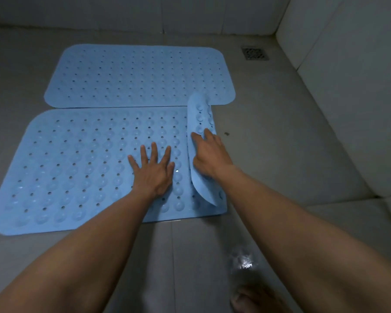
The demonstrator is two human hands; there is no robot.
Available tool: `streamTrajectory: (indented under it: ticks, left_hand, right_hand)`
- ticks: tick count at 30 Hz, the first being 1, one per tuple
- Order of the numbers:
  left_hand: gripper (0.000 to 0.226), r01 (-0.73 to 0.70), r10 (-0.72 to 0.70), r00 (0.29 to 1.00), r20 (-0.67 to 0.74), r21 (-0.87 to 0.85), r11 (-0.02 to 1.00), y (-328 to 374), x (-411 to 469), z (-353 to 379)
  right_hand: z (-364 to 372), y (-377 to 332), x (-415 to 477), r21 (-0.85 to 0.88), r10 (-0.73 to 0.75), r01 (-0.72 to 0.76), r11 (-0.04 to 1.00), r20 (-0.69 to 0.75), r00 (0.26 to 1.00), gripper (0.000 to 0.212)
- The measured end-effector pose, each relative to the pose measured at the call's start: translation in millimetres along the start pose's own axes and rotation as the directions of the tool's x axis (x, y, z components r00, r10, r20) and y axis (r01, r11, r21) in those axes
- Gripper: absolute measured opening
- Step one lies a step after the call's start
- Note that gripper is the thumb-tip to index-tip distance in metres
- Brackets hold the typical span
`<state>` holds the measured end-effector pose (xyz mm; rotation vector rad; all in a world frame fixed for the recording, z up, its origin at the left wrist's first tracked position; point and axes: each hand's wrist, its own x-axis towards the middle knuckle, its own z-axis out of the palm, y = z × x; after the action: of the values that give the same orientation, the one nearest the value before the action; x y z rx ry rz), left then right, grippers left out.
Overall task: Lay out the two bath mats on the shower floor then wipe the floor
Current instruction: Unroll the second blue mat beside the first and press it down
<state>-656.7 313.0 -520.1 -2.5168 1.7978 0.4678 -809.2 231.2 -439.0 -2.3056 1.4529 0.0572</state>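
Two blue mats lie on the shower floor (280,143). The far mat (140,75) lies flat at 12 o'clock of the near mat (77,166), their long edges touching. The left hand (152,170) presses the near mat, fingers spread wide. At its 3 o'clock end a flap (200,114) curls up, suction cups showing. The right hand (212,157) rests its fingers on the flap; a grip cannot be told. A drain (255,53) sits at 1 o'clock.

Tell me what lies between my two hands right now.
In the head view, a narrow strip of the near mat, lying flat, separates the left hand pressing it from the right hand holding its folded-up end.
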Motion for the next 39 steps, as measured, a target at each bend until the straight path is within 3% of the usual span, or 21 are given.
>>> streamTrajectory:
  ticks: [3,7,12,15,17,22,27,30,33,39]
  left_hand:
    - [0.065,-0.020,0.020,1.000,-0.012,-0.022,1.000,6.4,-1.7,2.5]
    - [0.078,0.006,-0.007,1.000,-0.013,-0.019,1.000,22.2,0.5,5.0]
    - [0.081,0.019,-0.019,1.000,-0.014,0.006,1.000,25.6,3.3,7.9]
    - [0.081,0.016,-0.016,1.000,-0.015,0.009,1.000,26.3,2.5,8.5]
    - [0.081,0.015,-0.014,1.000,-0.016,0.006,1.000,26.4,2.2,7.4]
    - [0.071,-0.003,-0.002,0.997,-0.083,-0.064,0.998,22.6,-1.8,-1.1]
    - [0.066,-0.017,-0.005,0.973,-0.232,-0.092,0.996,-11.3,0.9,-14.8]
    - [0.061,0.091,-0.112,0.959,-0.259,-0.094,0.991,-45.1,5.0,-19.8]
    - [0.065,0.262,-0.279,0.941,-0.194,-0.107,0.959,-86.6,10.0,-29.2]
    - [0.085,0.528,-0.532,0.846,-0.034,-0.084,0.845,-167.0,12.7,-44.9]
  right_hand:
    - [-4.3,8.1,-4.3,0.121,0.057,-0.052,0.991,-0.034,0.998,0.059]
    - [-17.9,21.4,-6.1,0.190,0.158,-0.154,0.970,-0.006,0.987,0.076]
    - [-36.3,44.4,-0.8,0.223,0.304,-0.295,0.929,-0.008,0.953,0.062]
    - [-41.8,55.0,1.0,0.184,0.380,-0.371,0.910,-0.014,0.925,0.092]
    - [-41.5,59.1,-1.0,0.102,0.406,-0.405,0.909,0.009,0.914,0.095]
    - [-24.3,53.1,-3.7,-0.202,0.431,-0.418,0.886,0.024,0.902,0.085]
    - [3.6,24.5,11.6,-0.103,0.252,-0.246,0.964,0.051,0.966,0.079]
    - [20.1,4.1,23.6,-0.099,0.142,-0.136,0.986,0.065,0.988,0.083]
    - [33.7,-11.2,34.7,-0.101,0.083,-0.077,0.992,0.065,0.994,0.089]
    - [54.1,-5.9,53.0,-0.116,0.147,-0.139,0.983,0.061,0.987,0.097]
